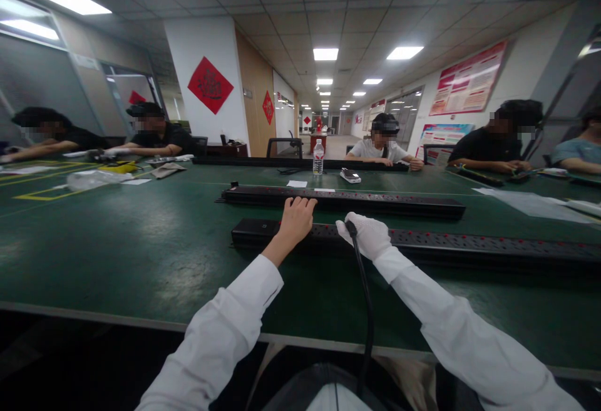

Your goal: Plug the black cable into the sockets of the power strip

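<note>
Two long black power strips with rows of red-marked sockets lie across the table, one behind the other. My bare left hand (297,218) rests over the near power strip (474,249), close to its left part. Its fingers are a little apart and reach towards the far power strip (394,204); whether the fingertips touch that one I cannot tell. In a white glove, my right hand (369,235) is closed round the plug end of a black power cord (365,292), just above the near strip. The cord hangs down over the table edge towards my lap. The plug's face is hidden.
On the green table (154,260), a water bottle (318,158) and a phone-like white device (350,175) stand behind the strips. Another long black strip (263,161) lies further back. Several people sit around the table. Plastic sheeting (539,203) lies at right, a clear bag (96,178) at left.
</note>
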{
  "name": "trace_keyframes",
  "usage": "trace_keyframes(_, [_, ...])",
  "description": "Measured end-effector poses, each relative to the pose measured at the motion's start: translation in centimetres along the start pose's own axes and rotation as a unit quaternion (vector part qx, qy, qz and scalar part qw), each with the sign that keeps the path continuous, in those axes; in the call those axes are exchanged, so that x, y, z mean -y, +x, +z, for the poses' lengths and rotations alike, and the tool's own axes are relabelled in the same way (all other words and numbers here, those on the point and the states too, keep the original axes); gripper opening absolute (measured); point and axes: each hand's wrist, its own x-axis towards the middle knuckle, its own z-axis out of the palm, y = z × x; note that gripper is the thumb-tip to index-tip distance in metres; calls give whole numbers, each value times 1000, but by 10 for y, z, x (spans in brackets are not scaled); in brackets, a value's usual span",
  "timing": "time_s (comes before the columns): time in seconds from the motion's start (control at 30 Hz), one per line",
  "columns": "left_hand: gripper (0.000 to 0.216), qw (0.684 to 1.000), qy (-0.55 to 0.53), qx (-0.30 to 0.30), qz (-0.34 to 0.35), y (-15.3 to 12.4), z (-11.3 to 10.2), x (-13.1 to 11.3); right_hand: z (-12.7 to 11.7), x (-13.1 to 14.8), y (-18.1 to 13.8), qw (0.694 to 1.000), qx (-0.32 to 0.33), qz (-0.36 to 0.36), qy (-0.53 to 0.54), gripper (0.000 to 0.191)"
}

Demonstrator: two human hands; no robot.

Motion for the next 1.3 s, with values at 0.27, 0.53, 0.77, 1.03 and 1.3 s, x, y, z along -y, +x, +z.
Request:
trace_keyframes(0.27, [33, 1000, 6, 5, -3, 0, -1, -1, 2, 0, 0, 1000, -13, 0, -6, 39])
trace_keyframes(0.53, [34, 1000, 3, 0, -5, 0, -1, 0, 1, 0, 0, 1000, -5, -3, -2, 40])
trace_keyframes(0.77, [34, 1000, 3, 2, -5, 0, 1, 0, 1, 1, 0, 1000, 0, 6, -4, 40])
trace_keyframes(1.03, [33, 1000, 3, 11, -9, 0, 0, 0, 3, -1, 0, 1000, -12, 1, -4, 41])
trace_keyframes(1.3, [33, 1000, 3, 10, -9, 0, 1, 1, 3, 0, 0, 1000, -13, -1, 3, 41])
